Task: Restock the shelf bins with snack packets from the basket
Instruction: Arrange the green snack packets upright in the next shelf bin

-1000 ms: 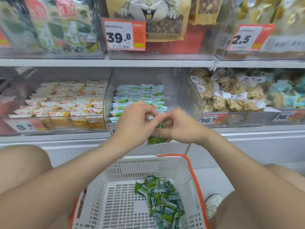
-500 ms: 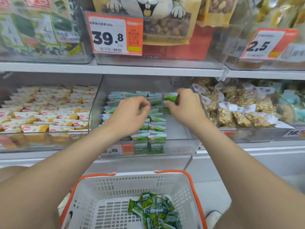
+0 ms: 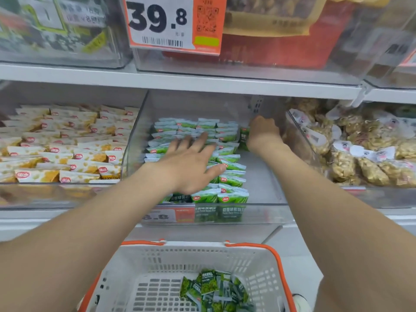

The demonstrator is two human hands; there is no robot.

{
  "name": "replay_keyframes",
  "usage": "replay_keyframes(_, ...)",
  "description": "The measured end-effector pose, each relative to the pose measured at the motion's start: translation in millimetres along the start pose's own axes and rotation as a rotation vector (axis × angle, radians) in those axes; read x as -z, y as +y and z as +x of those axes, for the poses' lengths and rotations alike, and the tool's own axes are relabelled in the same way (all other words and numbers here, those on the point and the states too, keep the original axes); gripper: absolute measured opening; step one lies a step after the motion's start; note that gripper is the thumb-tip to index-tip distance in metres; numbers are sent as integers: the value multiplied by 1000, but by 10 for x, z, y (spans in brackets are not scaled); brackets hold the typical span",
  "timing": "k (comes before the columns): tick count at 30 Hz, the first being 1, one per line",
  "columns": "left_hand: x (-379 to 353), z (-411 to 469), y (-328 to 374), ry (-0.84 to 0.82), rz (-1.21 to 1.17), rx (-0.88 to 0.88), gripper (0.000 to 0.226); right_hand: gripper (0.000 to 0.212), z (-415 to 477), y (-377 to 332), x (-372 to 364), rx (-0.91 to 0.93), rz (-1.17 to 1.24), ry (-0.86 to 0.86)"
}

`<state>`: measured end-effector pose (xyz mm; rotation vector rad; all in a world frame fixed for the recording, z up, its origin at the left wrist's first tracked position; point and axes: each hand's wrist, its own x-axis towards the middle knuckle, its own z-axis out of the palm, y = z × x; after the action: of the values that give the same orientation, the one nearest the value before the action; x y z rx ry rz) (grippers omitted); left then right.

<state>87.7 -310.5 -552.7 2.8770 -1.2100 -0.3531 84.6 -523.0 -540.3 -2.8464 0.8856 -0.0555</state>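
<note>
- "39.8" in large black digits on the white-and-orange price tag (image 3: pixel 173 23) at the upper bin (image 3: pixel 258 66) front; barcode beneath, QR code on the orange part, small print unreadable.
- Probably "8.8" on the lower price tag (image 3: pixel 167 216) at the middle bin (image 3: pixel 267 213) front, blurred.
- Red oval logo and pale Chinese characters on the green packets (image 3: pixel 233 197), too soft to read.
- Red oval logo on the yellow packets (image 3: pixel 90 170), lettering illegible.

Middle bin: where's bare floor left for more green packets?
Bare strip on the right: between the green packet rows and the bin's right wall, from the front lip back to the right hand holding a packet. Left and centre are packed, left hand flat on top. Basket floor's left half is bare.
</note>
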Motion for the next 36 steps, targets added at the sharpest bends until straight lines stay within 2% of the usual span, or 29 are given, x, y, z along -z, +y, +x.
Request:
replay_keyframes(4,6,-9,13,10,30,-15,78,36,78,-11,-43,34,-5,101)
replay_keyframes(9,24,-14,15,11,57,-22,78,50,127,-51,-102,68,44,233)
replay_keyframes(11,27,-13,18,9,58,-23,78,47,119,-50,-134,65,55,242)
replay_keyframes(15,13,-24,26,66,73,-30,76,35,102,-46,-172,38,61,154)
replay_keyframes(20,58,-82,87,196,84,-32,66,52,9,72,-76,182,1,-65)
replay_keyframes(22,70,-150,140,283,100,-50,56,59,-124,166,6,236,26,-80)
replay_keyframes(26,53,-395,314,555,49,-142,35,45,-592,259,190,346,126,146)
replay_keyframes(28,54,-559,397,647,-10,-194,25,36,-919,263,315,422,208,271)
replay_keyframes(30,41,-748,472,699,-65,-232,17,29,-1281,274,460,525,269,302)
replay_keyframes(33,-53,-1038,572,637,-177,-171,13,26,-1744,319,573,738,235,144)
replay_keyframes(36,-285,-1229,675,335,-128,-123,24,30,-1949,410,380,755,16,-145)
